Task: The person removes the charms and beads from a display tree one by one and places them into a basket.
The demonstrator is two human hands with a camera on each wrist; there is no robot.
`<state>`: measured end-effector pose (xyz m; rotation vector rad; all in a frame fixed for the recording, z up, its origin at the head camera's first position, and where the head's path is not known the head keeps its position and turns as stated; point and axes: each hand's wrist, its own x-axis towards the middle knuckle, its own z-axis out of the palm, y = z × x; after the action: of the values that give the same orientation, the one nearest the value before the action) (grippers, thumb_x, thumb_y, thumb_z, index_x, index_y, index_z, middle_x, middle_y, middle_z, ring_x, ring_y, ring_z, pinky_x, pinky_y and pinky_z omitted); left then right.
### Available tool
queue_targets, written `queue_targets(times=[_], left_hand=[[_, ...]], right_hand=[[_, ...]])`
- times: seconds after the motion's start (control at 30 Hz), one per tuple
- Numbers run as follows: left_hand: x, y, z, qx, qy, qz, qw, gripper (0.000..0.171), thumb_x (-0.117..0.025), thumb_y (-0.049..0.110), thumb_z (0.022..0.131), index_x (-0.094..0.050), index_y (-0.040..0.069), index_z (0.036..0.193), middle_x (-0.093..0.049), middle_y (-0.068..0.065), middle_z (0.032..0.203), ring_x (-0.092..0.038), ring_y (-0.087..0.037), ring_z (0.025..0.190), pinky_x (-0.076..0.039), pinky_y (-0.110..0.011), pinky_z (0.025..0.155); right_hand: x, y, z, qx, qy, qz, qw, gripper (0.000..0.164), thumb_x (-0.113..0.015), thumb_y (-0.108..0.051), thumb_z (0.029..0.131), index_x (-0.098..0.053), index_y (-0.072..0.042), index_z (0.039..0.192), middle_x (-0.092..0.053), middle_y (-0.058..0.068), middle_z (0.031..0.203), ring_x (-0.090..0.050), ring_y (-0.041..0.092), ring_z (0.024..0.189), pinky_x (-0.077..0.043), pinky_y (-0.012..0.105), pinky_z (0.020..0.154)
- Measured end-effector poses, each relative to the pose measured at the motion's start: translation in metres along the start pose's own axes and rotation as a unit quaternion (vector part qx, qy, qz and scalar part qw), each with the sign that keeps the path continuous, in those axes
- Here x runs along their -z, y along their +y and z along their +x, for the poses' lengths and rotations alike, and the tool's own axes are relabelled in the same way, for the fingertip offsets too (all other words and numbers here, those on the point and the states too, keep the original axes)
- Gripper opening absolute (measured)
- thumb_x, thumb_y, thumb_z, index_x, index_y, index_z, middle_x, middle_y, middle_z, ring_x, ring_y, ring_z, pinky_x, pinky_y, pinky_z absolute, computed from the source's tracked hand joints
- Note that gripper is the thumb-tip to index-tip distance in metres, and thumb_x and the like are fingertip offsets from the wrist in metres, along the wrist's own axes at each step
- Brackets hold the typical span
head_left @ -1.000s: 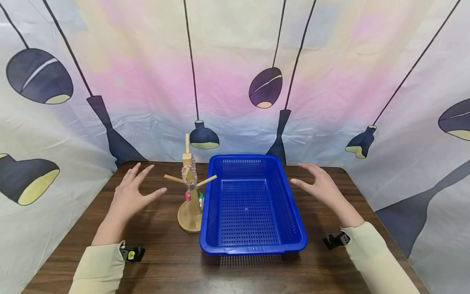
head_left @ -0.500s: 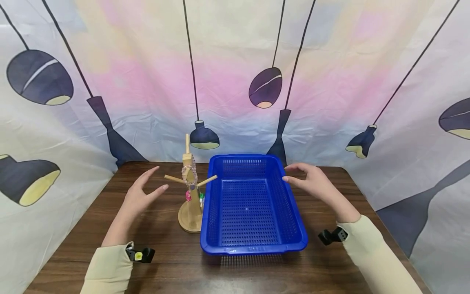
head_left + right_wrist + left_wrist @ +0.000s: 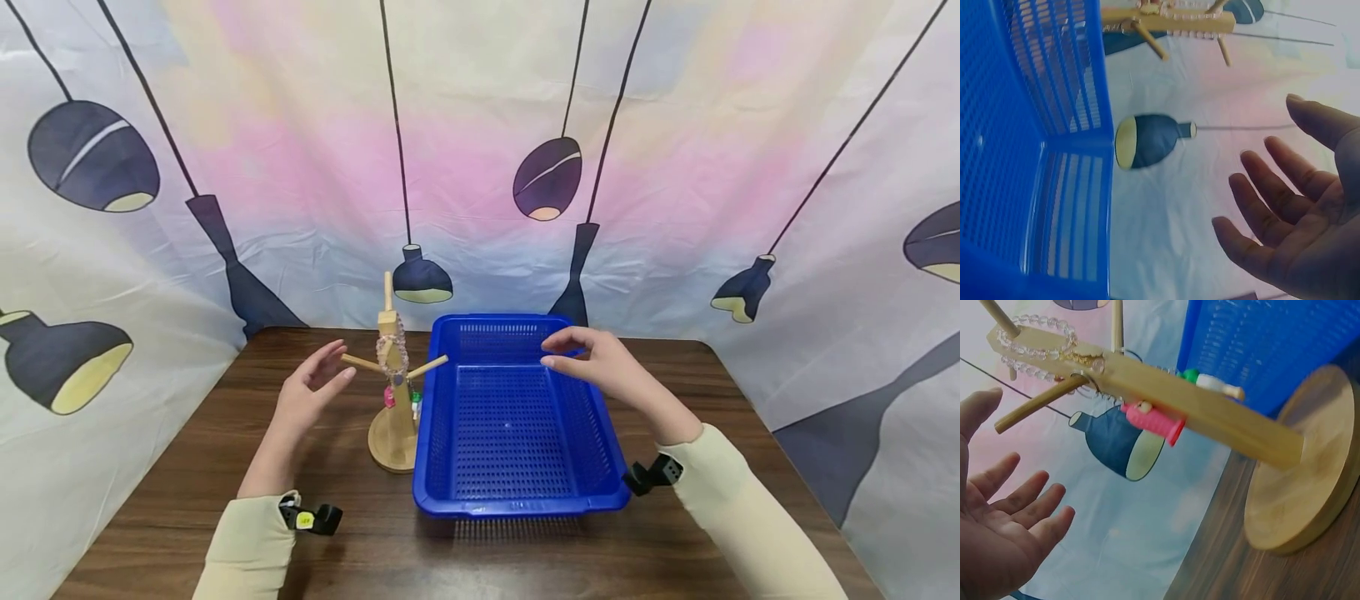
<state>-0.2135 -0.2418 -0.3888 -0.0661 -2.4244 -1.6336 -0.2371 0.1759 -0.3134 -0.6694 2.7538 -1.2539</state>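
A wooden peg stand (image 3: 401, 417) with a round base rises left of a blue plastic basket (image 3: 517, 507). Clear and pinkish beaded bracelets (image 3: 1035, 347) hang on its upper pegs. Lower down dangle a pink figure keychain (image 3: 1152, 423) and a green-and-white one (image 3: 1213, 384). Close by the stand's left peg is my left hand (image 3: 303, 396), fingers relaxed and apart, holding nothing. Over the basket's right side hovers my right hand (image 3: 600, 362), its thumb and fingers spread loosely with nothing between them; in the right wrist view the palm (image 3: 1310, 231) shows bare.
The basket's mesh floor (image 3: 506, 425) is bare. All stands on a dark wooden table (image 3: 360, 542), backed by a cloth (image 3: 480, 167) printed with hanging lamps. Black wrist cameras (image 3: 311, 518) sit at both sleeve cuffs.
Both hands have moved inward: the left to the right, up to the stand's peg; the right leftward from beside the basket to over it. Stand and basket have stayed put.
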Motion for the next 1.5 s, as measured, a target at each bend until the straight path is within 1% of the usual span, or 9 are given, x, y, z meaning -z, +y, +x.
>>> queue_targets(times=[0.07, 0.17, 0.23, 0.33, 0.43, 0.6, 0.8, 1.13, 1.5], left_hand=[[-0.004, -0.001, 0.001, -0.003, 0.007, -0.037, 0.9993, 0.054, -0.06, 0.016, 0.104, -0.042, -0.002, 0.152, -0.064, 0.007, 0.139, -0.048, 0.03, 0.106, -0.044, 0.005, 0.091], [-0.009, -0.001, 0.002, 0.002, 0.011, -0.09, 0.9958, 0.05, -0.06, 0.013, 0.103, -0.045, -0.001, 0.149, -0.06, 0.033, 0.116, -0.053, 0.025, 0.105, -0.047, 0.002, 0.091], [-0.013, -0.002, 0.002, 0.006, 0.014, -0.121, 0.9925, 0.042, -0.06, 0.011, 0.103, -0.05, 0.008, 0.144, -0.059, 0.038, 0.109, -0.055, 0.02, 0.107, -0.048, 0.001, 0.092], [-0.018, -0.001, 0.001, 0.007, 0.025, -0.16, 0.9868, 0.031, -0.061, 0.009, 0.102, -0.059, 0.027, 0.128, -0.063, 0.034, 0.108, -0.059, 0.013, 0.107, -0.05, -0.002, 0.091], [-0.022, -0.002, 0.002, -0.004, 0.032, -0.184, 0.9824, 0.035, -0.061, 0.006, 0.102, -0.062, 0.037, 0.116, -0.066, 0.029, 0.107, -0.062, 0.009, 0.1, -0.053, -0.005, 0.087], [-0.027, -0.003, 0.001, 0.001, 0.031, -0.221, 0.9748, 0.033, -0.06, 0.004, 0.101, -0.064, 0.033, 0.117, -0.067, 0.024, 0.105, -0.064, 0.007, 0.093, -0.057, -0.01, 0.084], [-0.031, -0.002, 0.0, 0.02, 0.041, -0.286, 0.9573, 0.029, -0.062, 0.005, 0.101, -0.069, 0.031, 0.113, -0.072, 0.02, 0.105, -0.062, 0.003, 0.095, -0.059, -0.011, 0.086], [-0.035, -0.003, 0.002, 0.01, 0.048, -0.351, 0.9349, 0.028, -0.06, 0.001, 0.101, -0.071, 0.025, 0.111, -0.077, 0.014, 0.103, -0.069, 0.003, 0.098, -0.061, -0.013, 0.085], [-0.037, -0.002, 0.003, 0.022, 0.052, -0.376, 0.9249, 0.03, -0.059, 0.0, 0.101, -0.073, 0.026, 0.103, -0.078, 0.014, 0.099, -0.071, 0.002, 0.095, -0.061, -0.013, 0.083]], right_hand=[[-0.004, -0.005, 0.005, 0.007, -0.004, 0.016, 1.0, 0.032, -0.068, -0.024, 0.1, -0.068, -0.004, 0.125, -0.071, 0.015, 0.123, -0.066, 0.029, 0.114, -0.059, 0.044, 0.098], [-0.011, -0.012, 0.012, 0.014, -0.006, 0.036, 0.999, 0.029, -0.067, -0.022, 0.1, -0.07, -0.004, 0.122, -0.071, 0.015, 0.123, -0.067, 0.028, 0.112, -0.059, 0.039, 0.096], [-0.015, -0.016, 0.016, 0.02, -0.005, 0.046, 0.999, 0.027, -0.067, -0.021, 0.1, -0.07, -0.004, 0.121, -0.071, 0.016, 0.123, -0.067, 0.027, 0.112, -0.059, 0.038, 0.096], [-0.023, -0.021, 0.02, 0.027, -0.007, 0.062, 0.998, 0.027, -0.067, -0.021, 0.1, -0.07, -0.005, 0.122, -0.071, 0.015, 0.124, -0.066, 0.027, 0.113, -0.059, 0.04, 0.097], [-0.031, -0.025, 0.026, 0.032, -0.008, 0.074, 0.997, 0.028, -0.068, -0.021, 0.1, -0.069, -0.005, 0.123, -0.071, 0.015, 0.124, -0.066, 0.026, 0.113, -0.059, 0.04, 0.097], [-0.048, -0.035, 0.036, 0.032, -0.011, 0.1, 0.994, 0.03, -0.068, -0.021, 0.1, -0.068, -0.006, 0.125, -0.071, 0.014, 0.124, -0.066, 0.025, 0.112, -0.06, 0.036, 0.096], [-0.068, -0.044, 0.049, 0.025, -0.007, 0.129, 0.991, 0.03, -0.068, -0.02, 0.1, -0.067, -0.005, 0.126, -0.072, 0.014, 0.124, -0.066, 0.024, 0.112, -0.06, 0.033, 0.096], [-0.092, -0.06, 0.063, 0.009, -0.006, 0.163, 0.987, 0.032, -0.071, -0.021, 0.098, -0.069, -0.008, 0.127, -0.073, 0.011, 0.124, -0.068, 0.023, 0.113, -0.061, 0.037, 0.099], [-0.112, -0.07, 0.073, 0.025, -0.01, 0.178, 0.984, 0.033, -0.073, -0.02, 0.097, -0.069, -0.007, 0.127, -0.073, 0.013, 0.122, -0.067, 0.022, 0.11, -0.061, 0.03, 0.092]])
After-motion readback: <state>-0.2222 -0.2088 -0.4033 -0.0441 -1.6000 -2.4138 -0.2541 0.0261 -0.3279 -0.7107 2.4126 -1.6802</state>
